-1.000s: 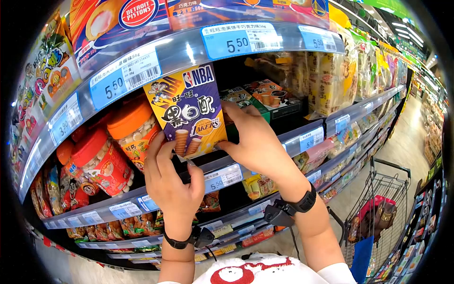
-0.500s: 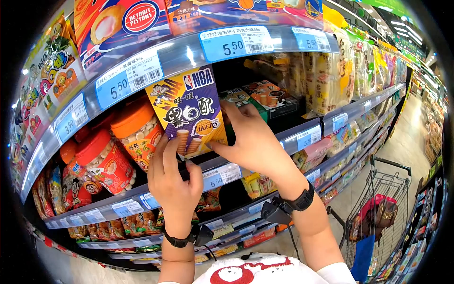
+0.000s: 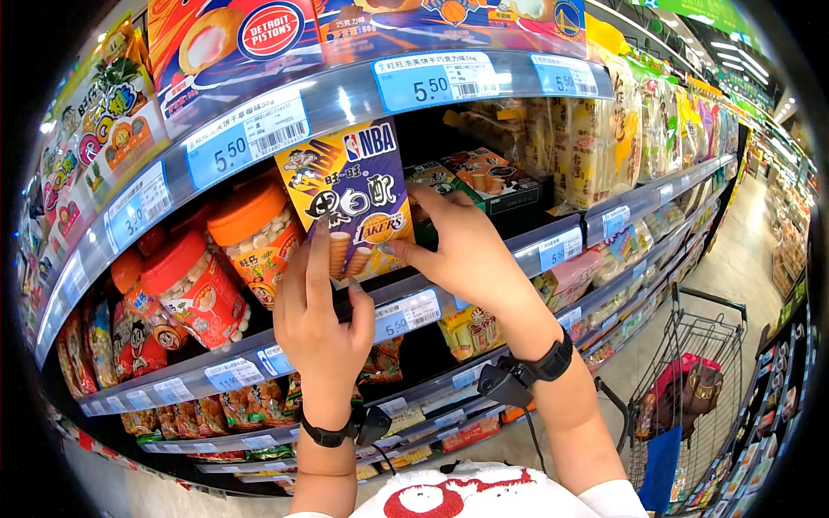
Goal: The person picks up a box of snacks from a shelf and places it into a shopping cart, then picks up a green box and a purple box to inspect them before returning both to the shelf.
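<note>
An upright yellow and purple NBA Lakers snack box (image 3: 363, 160) stands at the front of the shelf, tilted slightly. My right hand (image 3: 462, 250) grips its right edge, thumb on the front and fingers round the side. My left hand (image 3: 321, 319) is open, its fingers stretched up against the box's lower left front. To the left of the box is a clear jar with an orange lid (image 3: 250, 216), and beside that a jar with a red lid (image 3: 186, 281). Dark flat snack boxes (image 3: 496, 177) lie behind my right hand.
A shelf edge with blue price tags (image 3: 436, 82) runs just above the box, with larger boxes (image 3: 233, 43) on top. Packaged food (image 3: 596, 129) lines the right. A wire shopping cart (image 3: 691, 380) holding a bag stands in the aisle at lower right.
My left fingers have slid higher on the box's front, the index finger reaching up toward its lettering. My right hand stays at the right edge. The view has shifted slightly.
</note>
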